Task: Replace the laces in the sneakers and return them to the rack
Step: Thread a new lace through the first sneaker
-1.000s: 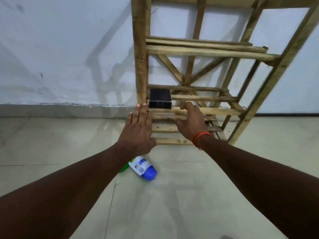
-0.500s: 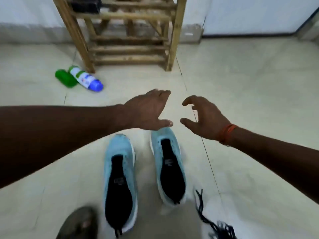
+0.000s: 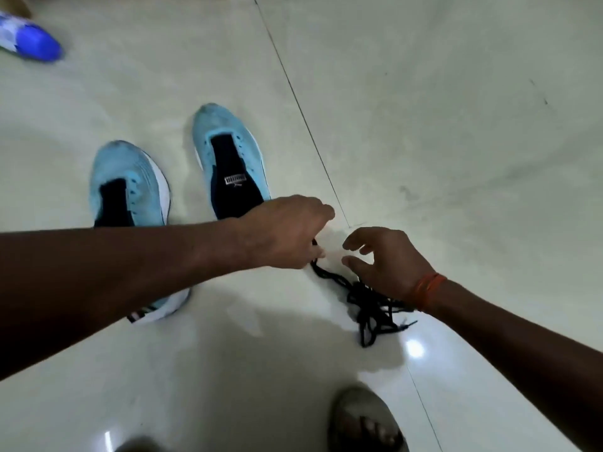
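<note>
Two light blue sneakers stand side by side on the pale tiled floor, toes pointing away from me, with no laces in them: the left sneaker (image 3: 130, 187) and the right sneaker (image 3: 228, 158). A tangle of black laces (image 3: 368, 301) lies on the floor to their right. My left hand (image 3: 287, 233) reaches across the sneakers and pinches one end of the laces. My right hand (image 3: 388, 262), with an orange thread at the wrist, hovers over the tangle with fingers spread and nothing in it.
A white and blue bottle (image 3: 29, 40) lies on the floor at the top left. My sandalled foot (image 3: 365, 422) is at the bottom edge. A tile joint (image 3: 300, 109) runs diagonally across the floor. The rack is out of view.
The view has swung down from the rack to the floor. Both hands have dropped to the black laces, and my left hand has pinched one end of them.
</note>
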